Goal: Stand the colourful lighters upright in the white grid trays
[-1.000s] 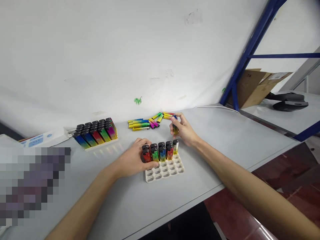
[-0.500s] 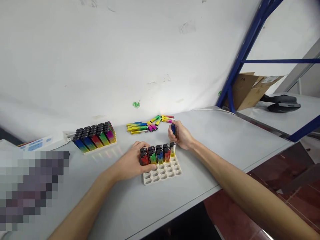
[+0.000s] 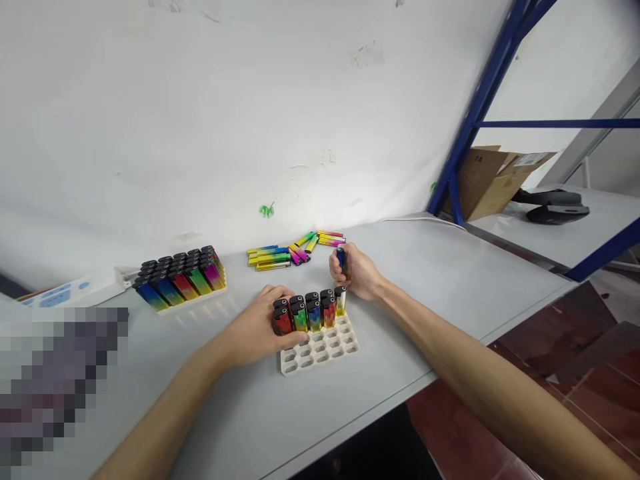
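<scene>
In my right hand (image 3: pixel 361 272) a lighter with a dark blue end (image 3: pixel 341 257) is held upright, my fingers closed round it. The hand is just behind the far right corner of a cream tray (image 3: pixel 320 360) with oval holes. Black-topped lighters in red, green, blue and yellow (image 3: pixel 314 316) stand in the tray's back rows, while its front rows are bare holes. My left hand (image 3: pixel 263 323) grips the tray's left end, with the thumb along the front of the lighters and the fingers behind them.
Loose multicoloured lighters (image 3: pixel 270 257) lie by the wall. A second tray, full of lighters (image 3: pixel 183 283), stands to the left beside a white box (image 3: pixel 65 290). Blue metal framing (image 3: pixel 453 160), a cardboard box (image 3: pixel 493 180) and a black device (image 3: pixel 557 212) are at the right.
The whole view has shifted slightly. My right hand still holds its lighter near the tray's back corner, and my left hand has kept its grip.
</scene>
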The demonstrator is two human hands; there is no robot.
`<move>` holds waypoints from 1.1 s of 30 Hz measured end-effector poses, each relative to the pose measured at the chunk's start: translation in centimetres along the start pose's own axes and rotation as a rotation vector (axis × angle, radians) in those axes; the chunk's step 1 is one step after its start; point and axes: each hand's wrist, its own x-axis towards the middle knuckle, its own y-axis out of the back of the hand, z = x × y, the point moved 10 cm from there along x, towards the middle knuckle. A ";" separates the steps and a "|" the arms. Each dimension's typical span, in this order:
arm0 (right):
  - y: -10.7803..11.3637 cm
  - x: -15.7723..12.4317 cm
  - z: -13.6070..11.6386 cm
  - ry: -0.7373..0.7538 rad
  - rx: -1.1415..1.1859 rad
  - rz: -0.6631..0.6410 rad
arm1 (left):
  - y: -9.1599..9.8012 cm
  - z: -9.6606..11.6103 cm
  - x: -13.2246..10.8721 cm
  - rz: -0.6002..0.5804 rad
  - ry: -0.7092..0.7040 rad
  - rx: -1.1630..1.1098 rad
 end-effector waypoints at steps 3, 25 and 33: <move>0.2 0.1 0.2 -0.010 -0.026 0.024 | 0.0 0.0 0.0 -0.004 0.000 -0.008; 0.7 0.1 0.7 -0.035 0.023 0.090 | -0.1 -0.8 0.1 0.014 0.034 0.017; 1.1 0.0 -0.5 0.053 0.041 0.118 | 0.1 -0.3 -0.1 0.036 0.024 -0.004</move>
